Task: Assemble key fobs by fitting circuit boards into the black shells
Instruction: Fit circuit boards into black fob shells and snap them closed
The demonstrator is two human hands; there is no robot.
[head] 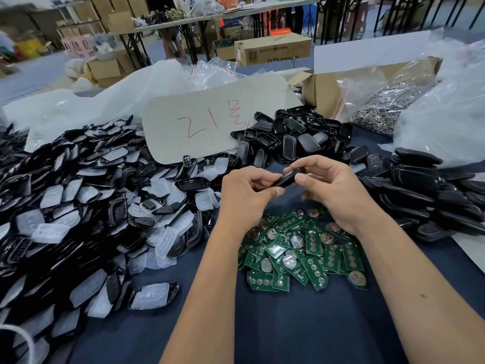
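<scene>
Both hands hold one black key fob shell (288,179) in the air above the table's middle. My left hand (246,190) grips its left end with curled fingers and thumb. My right hand (333,190) pinches its right end between thumb and fingers. Right below the hands lies a heap of green circuit boards (301,253) with round silver battery contacts, on the dark blue cloth (288,324). Whether a board sits inside the held shell is hidden.
A big pile of black shell halves with clear rubber pads (86,206) fills the left. More black shells (296,137) lie behind the hands, and closed black fobs (430,195) are stacked at the right. A grey card marked in red (210,122), a cardboard box (328,93) and plastic bags stand behind.
</scene>
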